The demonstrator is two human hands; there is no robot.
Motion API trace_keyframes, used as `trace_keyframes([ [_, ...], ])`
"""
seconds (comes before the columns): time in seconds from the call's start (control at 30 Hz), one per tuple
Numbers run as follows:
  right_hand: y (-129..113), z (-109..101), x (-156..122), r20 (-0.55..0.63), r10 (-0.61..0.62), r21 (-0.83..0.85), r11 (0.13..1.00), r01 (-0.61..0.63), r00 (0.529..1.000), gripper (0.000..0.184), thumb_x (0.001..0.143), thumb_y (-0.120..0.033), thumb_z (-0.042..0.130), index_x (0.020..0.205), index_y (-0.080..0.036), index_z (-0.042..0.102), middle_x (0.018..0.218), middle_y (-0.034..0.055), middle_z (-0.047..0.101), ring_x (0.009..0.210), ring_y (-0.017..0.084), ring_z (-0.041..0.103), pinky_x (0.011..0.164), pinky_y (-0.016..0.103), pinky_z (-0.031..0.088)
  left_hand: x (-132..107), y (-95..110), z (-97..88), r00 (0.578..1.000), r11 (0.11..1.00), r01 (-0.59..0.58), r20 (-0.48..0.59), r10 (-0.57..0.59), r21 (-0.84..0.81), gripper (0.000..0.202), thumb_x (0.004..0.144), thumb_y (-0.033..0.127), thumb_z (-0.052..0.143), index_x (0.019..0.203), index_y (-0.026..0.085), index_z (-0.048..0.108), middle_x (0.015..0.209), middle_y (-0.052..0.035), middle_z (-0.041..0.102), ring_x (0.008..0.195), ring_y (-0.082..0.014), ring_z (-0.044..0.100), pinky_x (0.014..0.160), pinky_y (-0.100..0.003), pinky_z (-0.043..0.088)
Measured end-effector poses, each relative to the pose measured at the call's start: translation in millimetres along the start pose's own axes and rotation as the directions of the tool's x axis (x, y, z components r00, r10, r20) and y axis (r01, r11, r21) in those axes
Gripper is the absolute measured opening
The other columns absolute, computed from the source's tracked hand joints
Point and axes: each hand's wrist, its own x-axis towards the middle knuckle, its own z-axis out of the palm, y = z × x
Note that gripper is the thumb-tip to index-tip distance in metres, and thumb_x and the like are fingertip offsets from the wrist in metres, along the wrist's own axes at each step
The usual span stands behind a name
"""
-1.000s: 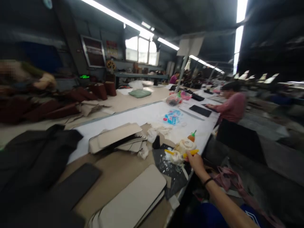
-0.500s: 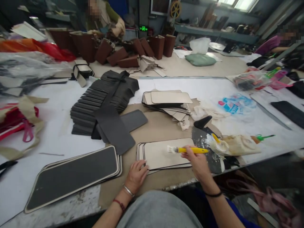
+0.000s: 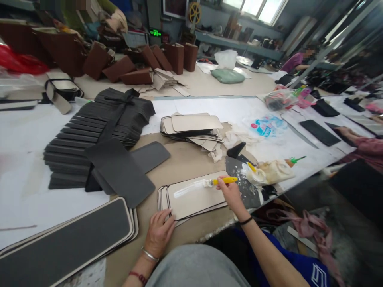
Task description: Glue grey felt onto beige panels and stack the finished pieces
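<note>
My right hand (image 3: 229, 193) grips a yellow-handled paint brush (image 3: 226, 180). Its white bristles touch the top of a beige panel (image 3: 194, 201) with rounded corners, where a wet, white glossy streak (image 3: 188, 189) runs leftward from the brush. Several similar panels lie beneath that one in a slightly fanned stack. My left hand (image 3: 161, 227) rests with stretched fingers at the stack's near left corner, fingertips on the edge. Right of the stack, a dark board (image 3: 239, 169) is spattered with white paste, and a paste-smeared container (image 3: 273, 172) lies beside it.
Dark grey strips (image 3: 98, 115) stand bundled at left, with loose grey pieces (image 3: 122, 171) in front. Grey-faced panels (image 3: 74, 239) lie near left. More beige panels (image 3: 194, 123) are stacked behind. Brown cases (image 3: 125, 67) line the far table. A co-worker's hand (image 3: 347, 133) shows at right.
A white wet streak now shows on the top panel, and the brush sits near the panel's right part. My left hand stays at the corner. The view has swung right.
</note>
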Motion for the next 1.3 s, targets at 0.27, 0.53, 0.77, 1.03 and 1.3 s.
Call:
trace_keyframes([
  [0.27, 20, -73, 25, -0.142, -0.052, -0.313, 0.950, 0.005, 0.988, 0.037, 0.078, -0.047, 0.045, 0.084, -0.014, 0.060, 0.067, 0.0063, 0.064, 0.065, 0.019, 0.062, 0.065, 0.031, 0.047, 0, 0, 2.0, 1.000, 1.000, -0.016, 0.016, 0.016, 0.012, 0.015, 0.081, 0.022, 0.053, 0.093, 0.022, 0.061, 0.097, -0.0071, 0.063, 0.091, -0.0191, 0.057, 0.080, -0.035, 0.043],
  [0.53, 2, -23, -36, 0.081, -0.444, -0.614, 0.683, 0.395, 0.892, 0.025, 0.087, -0.031, 0.037, 0.082, -0.017, 0.057, 0.080, 0.0081, 0.058, 0.075, 0.019, 0.054, 0.070, 0.031, 0.044, 0, -3, 1.9, 0.998, 0.998, -0.065, 0.012, 0.065, 0.008, 0.016, 0.081, 0.023, 0.053, 0.096, 0.022, 0.060, 0.098, -0.0073, 0.063, 0.090, -0.0189, 0.056, 0.078, -0.034, 0.042],
  [0.77, -40, 71, -102, 0.289, -0.457, -0.246, 0.814, 0.527, 0.841, 0.015, 0.085, -0.023, 0.042, 0.084, -0.020, 0.056, 0.080, 0.0043, 0.058, 0.077, 0.015, 0.054, 0.071, 0.027, 0.045, 0, -3, 0.4, 0.998, 0.998, -0.069, 0.001, 0.069, -0.004, 0.016, 0.081, 0.021, 0.052, 0.095, 0.020, 0.060, 0.098, -0.0076, 0.063, 0.090, -0.0187, 0.057, 0.079, -0.034, 0.042],
  [1.03, -30, 47, -68, 0.038, -0.300, -0.190, 0.934, 0.301, 0.953, 0.023, 0.083, -0.035, 0.045, 0.080, -0.018, 0.058, 0.080, 0.0068, 0.061, 0.075, 0.018, 0.058, 0.072, 0.030, 0.045, 1, 1, -1.7, 1.000, 1.000, -0.019, -0.012, 0.019, 0.019, 0.013, 0.081, 0.021, 0.053, 0.090, 0.022, 0.061, 0.096, -0.0067, 0.064, 0.090, -0.0184, 0.057, 0.079, -0.035, 0.043],
  [1.3, -14, 29, -52, 0.058, -0.188, -0.241, 0.951, 0.196, 0.980, 0.030, 0.081, -0.042, 0.043, 0.081, -0.017, 0.060, 0.064, 0.0029, 0.062, 0.063, 0.017, 0.060, 0.063, 0.028, 0.045, 2, 1, -2.2, 1.000, 1.000, -0.023, -0.009, 0.023, 0.009, 0.013, 0.081, 0.021, 0.053, 0.091, 0.021, 0.061, 0.096, -0.0071, 0.064, 0.090, -0.0186, 0.057, 0.079, -0.035, 0.043],
])
